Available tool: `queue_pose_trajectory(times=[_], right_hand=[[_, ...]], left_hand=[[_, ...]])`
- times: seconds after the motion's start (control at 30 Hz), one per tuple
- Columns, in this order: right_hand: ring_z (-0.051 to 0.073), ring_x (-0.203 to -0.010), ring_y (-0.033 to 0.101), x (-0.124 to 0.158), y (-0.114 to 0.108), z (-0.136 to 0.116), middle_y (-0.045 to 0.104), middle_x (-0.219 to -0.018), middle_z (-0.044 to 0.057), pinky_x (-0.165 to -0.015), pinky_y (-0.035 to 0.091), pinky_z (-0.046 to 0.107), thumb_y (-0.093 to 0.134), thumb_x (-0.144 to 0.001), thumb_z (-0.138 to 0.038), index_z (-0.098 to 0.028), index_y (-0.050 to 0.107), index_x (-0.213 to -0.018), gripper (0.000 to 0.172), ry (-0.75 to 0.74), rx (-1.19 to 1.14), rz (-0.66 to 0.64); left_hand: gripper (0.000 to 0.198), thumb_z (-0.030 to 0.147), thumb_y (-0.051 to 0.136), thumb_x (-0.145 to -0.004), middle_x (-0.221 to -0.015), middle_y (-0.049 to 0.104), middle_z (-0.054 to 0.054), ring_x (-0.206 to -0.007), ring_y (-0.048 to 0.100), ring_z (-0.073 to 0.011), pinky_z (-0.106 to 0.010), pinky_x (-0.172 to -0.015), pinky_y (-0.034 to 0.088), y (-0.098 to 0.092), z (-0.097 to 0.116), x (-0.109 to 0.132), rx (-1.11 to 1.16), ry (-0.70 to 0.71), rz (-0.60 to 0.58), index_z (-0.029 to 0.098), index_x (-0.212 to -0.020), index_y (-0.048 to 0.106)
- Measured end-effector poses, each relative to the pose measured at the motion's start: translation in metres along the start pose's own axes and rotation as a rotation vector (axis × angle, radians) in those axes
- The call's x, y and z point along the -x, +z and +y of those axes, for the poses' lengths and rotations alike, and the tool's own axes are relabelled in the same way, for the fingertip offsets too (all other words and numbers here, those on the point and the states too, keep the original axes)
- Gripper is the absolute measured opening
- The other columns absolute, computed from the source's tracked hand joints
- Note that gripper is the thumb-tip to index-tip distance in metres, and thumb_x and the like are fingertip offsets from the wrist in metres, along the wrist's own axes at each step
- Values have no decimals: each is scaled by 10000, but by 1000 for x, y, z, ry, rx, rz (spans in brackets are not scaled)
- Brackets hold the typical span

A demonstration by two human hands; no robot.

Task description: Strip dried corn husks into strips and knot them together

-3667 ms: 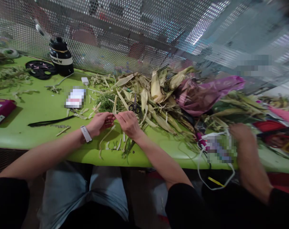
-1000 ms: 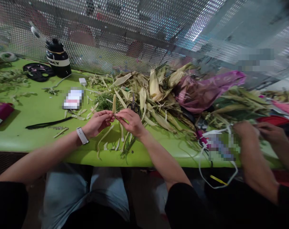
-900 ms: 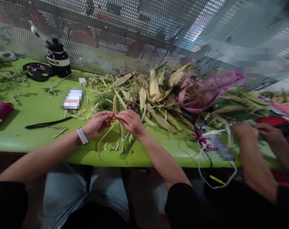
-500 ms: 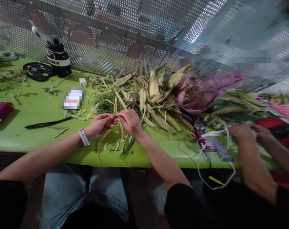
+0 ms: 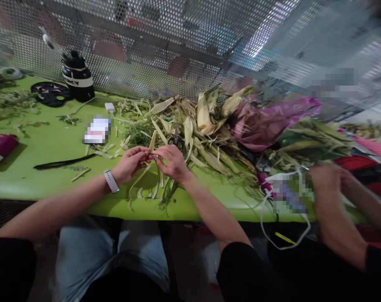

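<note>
My left hand (image 5: pixel 133 162), with a pale watch band on its wrist, pinches a narrow strip of corn husk (image 5: pixel 152 141) that points up from the fingers. Fingertips of my right hand (image 5: pixel 171 162) meet the left ones at the base of this strip, closed on something too small to make out. Right behind the hands are green pine-like sprigs (image 5: pixel 138 135) and black scissors (image 5: pixel 177 140). Loose husk strips and thin green stems lie on the green table (image 5: pixel 115 205) below and around my hands.
A heap of corn husks (image 5: pixel 209 155) and a pink plastic bag (image 5: pixel 262 126) stand right of centre. A lit phone (image 5: pixel 97 130), a black bottle (image 5: pixel 78 79) and a magenta box (image 5: pixel 1 149) are left. Another person's hands (image 5: pixel 327 178) work at far right, by a white cord.
The fingers of my right hand have shifted slightly, with the thumb lower, and the strip leans a little more to the right. The other person's hands have moved slightly right.
</note>
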State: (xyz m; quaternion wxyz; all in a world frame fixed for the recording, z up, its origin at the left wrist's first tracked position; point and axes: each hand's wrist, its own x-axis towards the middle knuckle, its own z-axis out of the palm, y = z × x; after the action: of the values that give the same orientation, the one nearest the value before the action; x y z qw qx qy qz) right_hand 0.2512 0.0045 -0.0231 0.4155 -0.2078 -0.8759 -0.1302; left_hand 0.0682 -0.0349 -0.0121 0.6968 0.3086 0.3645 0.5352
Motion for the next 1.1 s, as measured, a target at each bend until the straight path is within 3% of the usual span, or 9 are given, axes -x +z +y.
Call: queue_pose_trajectory(times=[0.27,0.63,0.83,1.1], right_hand=[[169,-872,632,4,4,1,707,-934,65,-775,480,312,536,-961,-198,-212,680,-1021,157,-8,32,23],[182,-831,626,4,8,-5,701,-860,66,-764,476,332,488,-993,-273,-198,651,-916,195,137,68,-26],[172,-853,649,3,9,-4,718,-917,63,-756,503,314,523,-974,-206,-192,636,-1016,122,9,62,29],[174,-851,650,5,11,-4,711,-908,59,-786,524,316,507,-980,-222,-201,649,-1017,148,40,62,58]], left_hand=[[77,40,596,-847,-665,669,-42,-553,603,-63,-140,-520,449,2,3,0,71,-59,-12,99,-807,626],[74,53,578,-867,-688,688,-47,-598,649,-88,-144,-498,462,3,-1,1,84,-45,-36,108,-835,616],[106,60,545,-881,-642,674,-40,-551,625,-77,-148,-534,489,2,0,1,102,-40,-1,115,-811,603],[110,41,548,-876,-663,680,-45,-569,636,-83,-161,-575,528,3,1,1,157,-96,-28,106,-813,611]])
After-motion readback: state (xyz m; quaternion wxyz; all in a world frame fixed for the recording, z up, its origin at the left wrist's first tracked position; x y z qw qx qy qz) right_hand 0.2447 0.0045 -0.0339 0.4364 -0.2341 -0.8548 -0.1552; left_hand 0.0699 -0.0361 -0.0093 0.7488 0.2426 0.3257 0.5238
